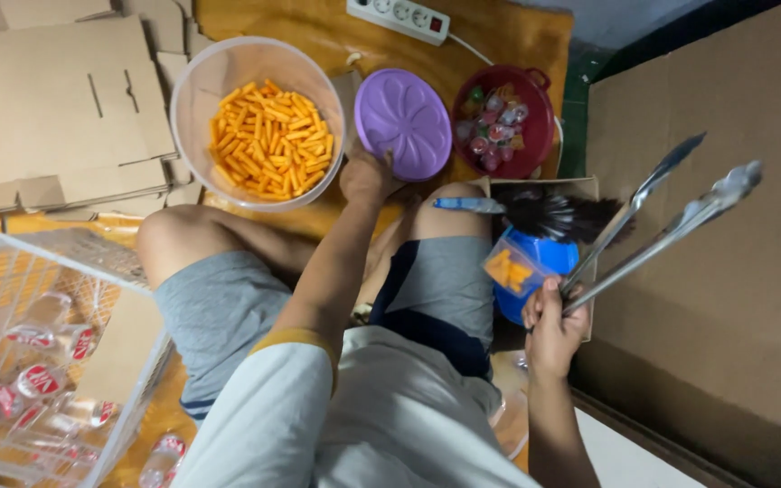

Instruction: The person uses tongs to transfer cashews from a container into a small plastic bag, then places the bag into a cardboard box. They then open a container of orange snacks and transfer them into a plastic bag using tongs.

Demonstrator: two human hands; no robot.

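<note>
Tongs (662,221) sit clamped in the right hand (551,327), left hand (368,173) gripping the purple lid (404,122) beside the snack tub (259,122), apparently mid-uncovering, scooping seemingly next

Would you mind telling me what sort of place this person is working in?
Probably a home floor used for packing snacks, not a factory. The person sits on an orange mat, with a tub of orange snack sticks, flat cardboard boxes and a white basket of small bottles around them.

Light: warm, dim indoor — soft shadows under the legs.
Blur: tongs (662,221) tips smeared; edges bowed.
</note>
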